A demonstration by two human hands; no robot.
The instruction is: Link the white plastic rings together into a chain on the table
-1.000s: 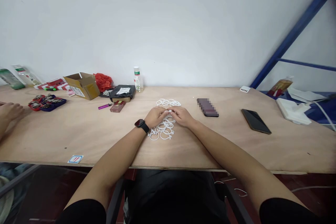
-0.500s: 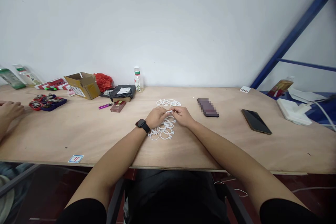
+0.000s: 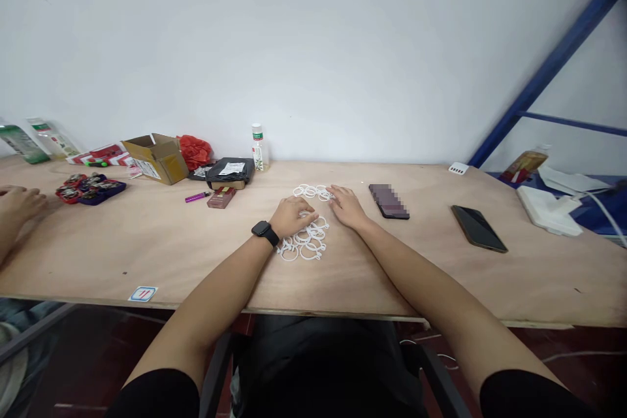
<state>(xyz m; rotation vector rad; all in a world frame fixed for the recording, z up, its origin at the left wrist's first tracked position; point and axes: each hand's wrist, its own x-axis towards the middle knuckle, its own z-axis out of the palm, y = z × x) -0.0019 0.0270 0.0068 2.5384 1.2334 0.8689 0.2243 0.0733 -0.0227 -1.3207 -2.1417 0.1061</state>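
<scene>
Left hand: is resting palm-down over the near rings, fingers loosely bent; I cannot tell whether the left hand (image 3: pixel 291 215) is gripping one.
Right hand: is lying with fingers extended against the far rings' right end; whether the right hand (image 3: pixel 347 206) is holding anything, I cannot tell.
Near rings: thin, smooth, white loops with small eyelets; these near rings (image 3: pixel 313 232) are overlapping in a heap beside and beneath the left hand, too tangled for an exact count.
Far rings: similar white loops; the far rings (image 3: pixel 310 192) are lying in a flat row beyond the hands, several overlapping.
Tabletop: wood-grained, matt; the tabletop (image 3: pixel 186 241) is carrying everything.
Slabs, two: one pixelated dark slab (image 3: pixel 389 201) and one glossy black phone (image 3: pixel 479 228) are lying flat at the right.
Small goods: one dark-red carton (image 3: pixel 221 198) and one purple lighter (image 3: pixel 197 196) are lying side by side.
Wall side: one clear bottle (image 3: pixel 258 153) is standing upright; one creased black package (image 3: pixel 230 170), one crumpled red bag (image 3: pixel 194 152) and one cardboard box (image 3: pixel 161 166) are sitting leftward.
</scene>
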